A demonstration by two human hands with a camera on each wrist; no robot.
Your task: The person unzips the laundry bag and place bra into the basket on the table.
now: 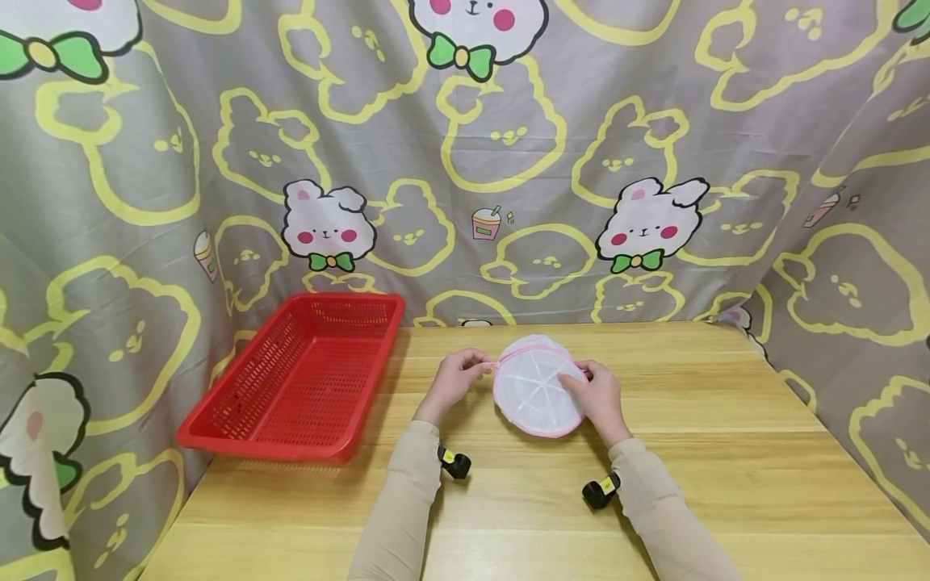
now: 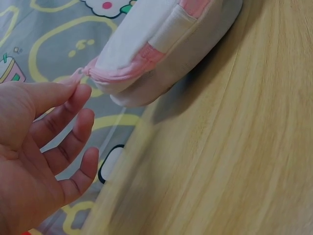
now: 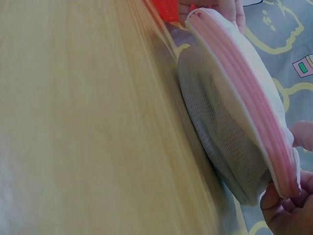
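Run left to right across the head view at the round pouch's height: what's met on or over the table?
Red basket → left grip, a hand pinching the pink zipper pull → round white pouch → right grip, a hand holding the pouch's right edge.

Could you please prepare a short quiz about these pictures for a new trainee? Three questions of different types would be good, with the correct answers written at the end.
1. What does the left hand pinch?
A) a sleeve
B) the pink zipper pull of the round white pouch
C) the curtain

2. True or false: the right hand is held apart from the pouch.

3. Fill in the blank: in the head view, the red basket stands to the ____ of the pouch.

Key:
1. B
2. False; it holds the pouch by its edge.
3. left
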